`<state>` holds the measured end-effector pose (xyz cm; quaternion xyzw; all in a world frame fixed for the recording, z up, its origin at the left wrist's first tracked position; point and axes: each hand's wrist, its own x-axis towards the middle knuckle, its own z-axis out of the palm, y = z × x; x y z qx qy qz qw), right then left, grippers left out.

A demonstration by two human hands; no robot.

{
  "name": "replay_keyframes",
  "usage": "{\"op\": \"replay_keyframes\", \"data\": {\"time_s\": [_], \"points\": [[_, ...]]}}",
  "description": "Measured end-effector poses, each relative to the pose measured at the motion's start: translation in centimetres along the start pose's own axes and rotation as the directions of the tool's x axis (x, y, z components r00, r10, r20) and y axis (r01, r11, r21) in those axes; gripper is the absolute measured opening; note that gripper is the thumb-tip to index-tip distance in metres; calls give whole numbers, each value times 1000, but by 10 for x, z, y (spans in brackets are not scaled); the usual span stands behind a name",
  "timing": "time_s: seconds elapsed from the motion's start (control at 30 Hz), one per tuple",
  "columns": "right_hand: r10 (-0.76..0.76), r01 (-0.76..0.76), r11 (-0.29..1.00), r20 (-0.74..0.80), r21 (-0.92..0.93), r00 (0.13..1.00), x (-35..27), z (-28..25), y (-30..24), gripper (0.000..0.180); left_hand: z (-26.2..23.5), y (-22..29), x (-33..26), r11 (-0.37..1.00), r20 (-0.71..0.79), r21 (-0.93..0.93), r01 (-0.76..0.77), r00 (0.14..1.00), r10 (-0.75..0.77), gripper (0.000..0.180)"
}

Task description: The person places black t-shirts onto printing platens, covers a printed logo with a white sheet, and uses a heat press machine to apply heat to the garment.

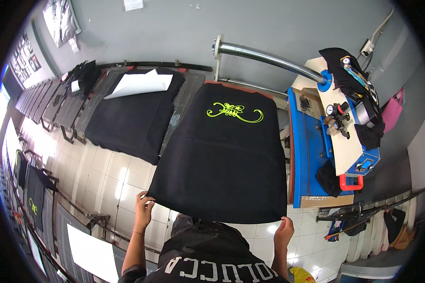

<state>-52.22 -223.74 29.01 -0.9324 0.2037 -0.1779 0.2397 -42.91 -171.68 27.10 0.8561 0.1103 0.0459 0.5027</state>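
Note:
A black T-shirt [222, 165] lies stretched over a flat board in front of me, its hem toward my body. A neon yellow-green scroll design [231, 112] shows near its far end. My left hand [143, 207] pinches the near left corner of the hem between thumb and fingers. At the near right corner, my right hand [283, 231] grips the hem the same way. The cloth spans smoothly between both hands, with slight creases across the middle. Most of the board beneath is hidden by the shirt.
Left of the shirt, another black garment [127, 122] covers a board, with a white sheet [141, 84] on it. A blue and cream heat press [311, 141] with gauges and a red handle [352, 182] stands at right. White paper [92, 252] lies at lower left.

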Motion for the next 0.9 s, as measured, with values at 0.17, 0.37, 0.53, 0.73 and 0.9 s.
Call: {"op": "replay_keyframes", "data": {"time_s": [0.17,0.37,0.53,0.73,0.9], "points": [[-5,11,999,134,-51,991,-7,-4,22,15,3,-24,-20,999,26,20,45,999,-45,19],[-21,47,992,211,-116,977,14,-11,4,26,-67,-131,-63,622,-442,612,488,864,-243,88],[-34,-3,997,469,78,882,38,0,-53,30,-166,-214,-121,110,-838,298,948,315,-445,97],[-207,78,971,622,228,755,61,8,-144,31,-184,-229,-126,-57,-812,69,996,23,-583,83],[-321,185,945,660,269,679,71,27,-159,33,-210,-247,-104,-9,-835,-88,996,-79,-544,80]]}}
